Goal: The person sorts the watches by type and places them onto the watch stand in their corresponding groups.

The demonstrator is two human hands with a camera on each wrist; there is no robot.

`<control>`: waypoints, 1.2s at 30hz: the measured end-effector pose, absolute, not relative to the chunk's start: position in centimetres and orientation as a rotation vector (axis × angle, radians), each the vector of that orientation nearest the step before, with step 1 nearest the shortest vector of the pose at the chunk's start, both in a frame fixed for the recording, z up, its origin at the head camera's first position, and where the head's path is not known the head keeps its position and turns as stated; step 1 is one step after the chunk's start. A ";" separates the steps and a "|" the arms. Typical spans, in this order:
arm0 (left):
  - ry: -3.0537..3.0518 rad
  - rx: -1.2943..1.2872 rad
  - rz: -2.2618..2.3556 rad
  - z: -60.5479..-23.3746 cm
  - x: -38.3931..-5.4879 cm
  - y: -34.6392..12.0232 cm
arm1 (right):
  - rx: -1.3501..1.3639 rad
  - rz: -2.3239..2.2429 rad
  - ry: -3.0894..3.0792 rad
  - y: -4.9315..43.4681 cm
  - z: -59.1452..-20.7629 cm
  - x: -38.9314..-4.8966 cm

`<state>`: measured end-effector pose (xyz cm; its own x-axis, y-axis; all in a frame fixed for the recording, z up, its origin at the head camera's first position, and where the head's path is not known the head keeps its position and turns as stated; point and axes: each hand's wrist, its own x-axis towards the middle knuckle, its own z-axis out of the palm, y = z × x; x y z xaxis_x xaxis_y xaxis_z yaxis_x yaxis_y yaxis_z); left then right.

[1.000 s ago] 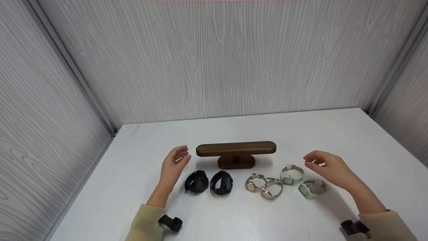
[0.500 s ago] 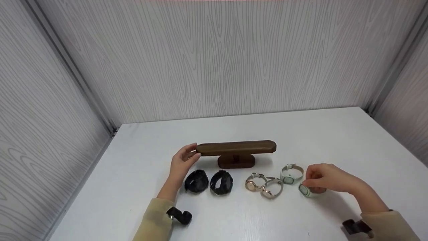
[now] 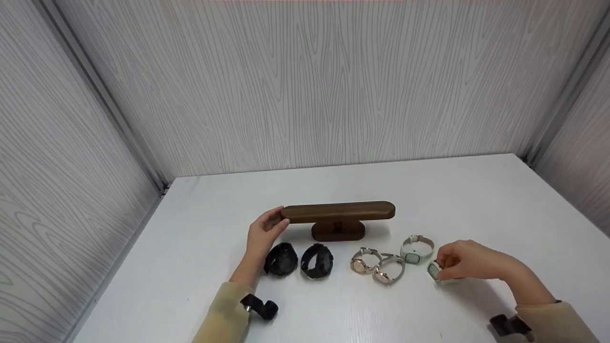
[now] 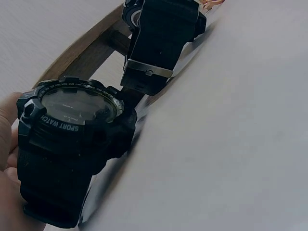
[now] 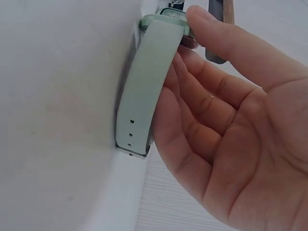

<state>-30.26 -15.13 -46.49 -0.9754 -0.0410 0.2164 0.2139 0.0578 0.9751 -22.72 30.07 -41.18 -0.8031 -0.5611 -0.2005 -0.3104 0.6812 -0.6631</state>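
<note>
My left hand (image 3: 265, 231) holds the left end of a dark wooden watch stand (image 3: 343, 210), thumb in front and fingers behind the bar. At the right, my right hand (image 3: 469, 260) pinches a mint-green wristwatch (image 3: 433, 270) by its case and strap, low over the table. In the right wrist view its pale green strap (image 5: 151, 82) shows, with the thumb at the case. A second mint-green wristwatch (image 3: 412, 257) lies just left of that hand. Close to my left forearm is a black sport watch (image 3: 281, 260), seen large in the left wrist view.
Another black watch (image 3: 325, 262) lies right of the first. Two small rose-gold watches (image 3: 358, 265) sit touching near the middle, in front of the stand. The white table (image 3: 228, 195) ends at a grey wood-grain wall (image 3: 305, 95), with side panels left and right.
My left hand has moved right and taken hold of the stand's left end. My right hand has come down onto the nearer mint-green watch and pinched it.
</note>
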 end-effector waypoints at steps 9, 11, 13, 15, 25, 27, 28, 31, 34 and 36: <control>-2.130 -0.153 -2.042 -46.6 -30.3 -15.0 | -0.707 -0.863 2.521 30.0 -41.4 -22.7; -2.132 -0.147 -2.048 -46.6 -30.2 -14.9 | -0.706 -0.858 2.529 30.0 -41.3 -22.6; -2.138 -0.148 -2.049 -46.5 -30.2 -14.9 | -0.706 -0.847 2.541 30.0 -41.1 -22.5; -2.141 -0.152 -2.045 -46.5 -30.2 -15.0 | -0.704 -0.835 2.557 30.0 -40.8 -22.4; -2.099 -0.235 -2.062 -46.3 -30.2 -15.0 | -0.580 -0.772 2.665 30.0 -39.5 -21.9; -2.102 -0.263 -2.047 -46.2 -30.2 -15.1 | -0.542 -0.795 2.696 30.0 -39.3 -21.8; -2.109 -0.262 -2.036 -46.1 -30.2 -15.1 | -0.523 -0.815 2.706 30.0 -39.2 -21.8; -2.132 -0.245 -2.014 -45.9 -30.0 -15.2 | -0.488 -0.899 2.726 30.1 -39.0 -21.8; -2.146 -0.229 -2.008 -45.7 -30.0 -15.2 | -0.430 -0.999 2.740 30.1 -38.8 -21.7; -2.137 -0.236 -2.025 -45.6 -30.0 -15.2 | -0.385 -1.063 2.749 30.1 -38.7 -21.6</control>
